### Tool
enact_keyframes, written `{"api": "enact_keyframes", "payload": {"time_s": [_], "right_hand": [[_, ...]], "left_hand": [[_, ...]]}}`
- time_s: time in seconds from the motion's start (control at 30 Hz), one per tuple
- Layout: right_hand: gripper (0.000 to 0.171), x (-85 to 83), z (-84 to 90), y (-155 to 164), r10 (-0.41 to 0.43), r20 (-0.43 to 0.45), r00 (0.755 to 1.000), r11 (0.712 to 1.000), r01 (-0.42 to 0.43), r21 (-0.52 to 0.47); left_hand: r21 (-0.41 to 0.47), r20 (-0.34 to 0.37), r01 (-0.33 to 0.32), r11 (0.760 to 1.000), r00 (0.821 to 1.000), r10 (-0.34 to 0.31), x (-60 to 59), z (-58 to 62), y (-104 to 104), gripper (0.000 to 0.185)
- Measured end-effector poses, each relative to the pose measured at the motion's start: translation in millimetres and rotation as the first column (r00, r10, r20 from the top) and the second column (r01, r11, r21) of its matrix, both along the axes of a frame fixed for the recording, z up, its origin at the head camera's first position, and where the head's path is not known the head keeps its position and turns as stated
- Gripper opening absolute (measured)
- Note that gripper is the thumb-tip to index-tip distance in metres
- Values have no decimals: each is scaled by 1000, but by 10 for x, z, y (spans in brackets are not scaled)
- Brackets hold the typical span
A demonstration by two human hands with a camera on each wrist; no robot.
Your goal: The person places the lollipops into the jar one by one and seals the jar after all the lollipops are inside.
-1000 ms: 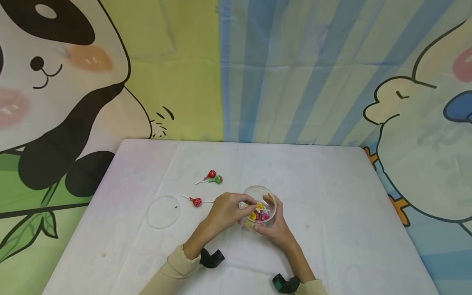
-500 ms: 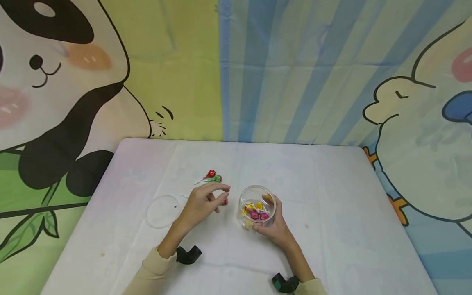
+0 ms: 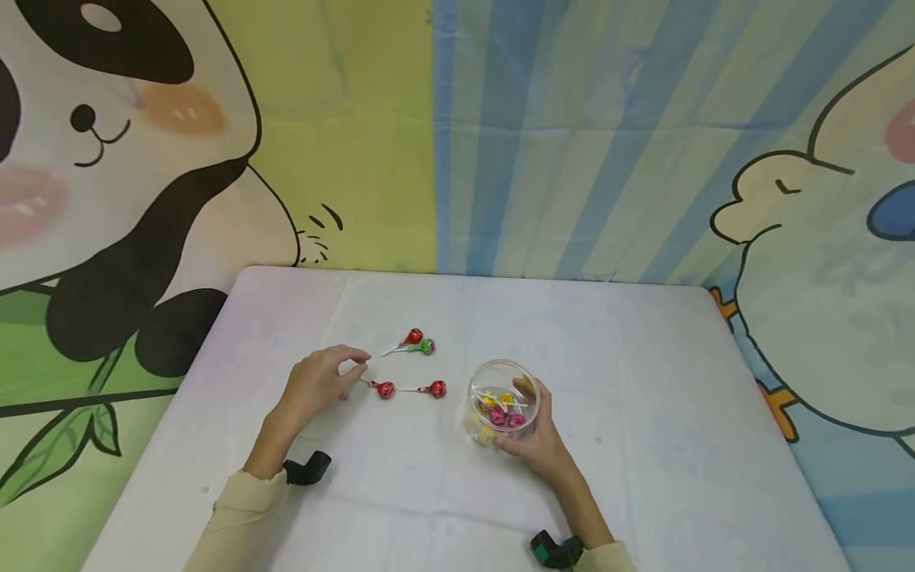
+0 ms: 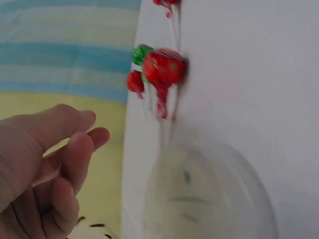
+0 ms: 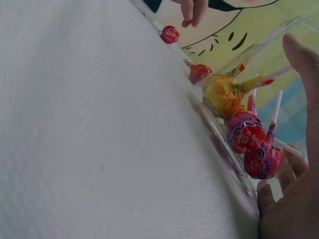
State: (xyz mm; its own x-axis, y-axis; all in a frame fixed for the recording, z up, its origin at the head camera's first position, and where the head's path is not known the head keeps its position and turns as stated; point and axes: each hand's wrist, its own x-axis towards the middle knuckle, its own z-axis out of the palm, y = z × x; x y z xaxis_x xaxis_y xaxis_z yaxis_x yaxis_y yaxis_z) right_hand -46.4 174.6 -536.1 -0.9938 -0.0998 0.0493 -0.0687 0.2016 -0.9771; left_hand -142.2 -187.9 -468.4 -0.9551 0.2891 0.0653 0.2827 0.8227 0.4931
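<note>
My right hand (image 3: 530, 429) grips a clear plastic cup (image 3: 477, 388) standing on the white table (image 3: 643, 373). Yellow and pink wrapped lollipops (image 5: 246, 134) lie inside the cup. My left hand (image 3: 357, 367) hovers with loosely curled fingers, holding nothing, just left of a red lollipop (image 3: 384, 389). A second red lollipop (image 3: 438, 388) lies between that one and the cup. Farther back lie a red lollipop (image 3: 413, 337) and a green lollipop (image 3: 426, 346) side by side. A clear round lid (image 4: 209, 194) lies on the table beside the left hand.
A cartoon backdrop (image 3: 457, 135) with a panda and a duck hangs behind the table. The table's far edge (image 3: 465, 274) meets it. Bare white cloth stretches to the right of the cup and toward the near edge.
My left hand came away from the cup, left a red lollipop on the table beside it, and moved left over the lid. The right hand kept its hold on the cup.
</note>
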Motion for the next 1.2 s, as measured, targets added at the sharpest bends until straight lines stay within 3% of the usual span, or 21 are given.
{"api": "enact_keyframes", "payload": {"time_s": [0.2, 0.37, 0.57, 0.9, 1.07, 1.2], "right_hand": [[107, 0, -8, 24, 17, -11, 1000, 1000, -17, -11], [108, 6, -12, 5, 6, 9, 1000, 1000, -6, -15], [106, 12, 4, -3, -7, 40, 999, 1000, 8, -16], [107, 5, 5, 9, 5, 10, 1000, 1000, -5, 6], [107, 1, -3, 10, 8, 6, 1000, 1000, -8, 5], [108, -4, -13, 10, 4, 4, 1000, 1000, -4, 5]], "left_hand": [[-93, 66, 30, 995, 998, -24, -119, -128, -44, 19], [-159, 151, 67, 985, 988, -43, -158, -138, -47, 23], [-177, 181, 75, 981, 983, -42, -181, -140, -31, 14], [-97, 184, 88, 991, 981, -69, -178, -185, -105, 10], [15, 224, 92, 996, 970, -93, -171, -196, -181, 11], [140, 189, 127, 982, 970, -153, -157, -195, -193, 10]]}}
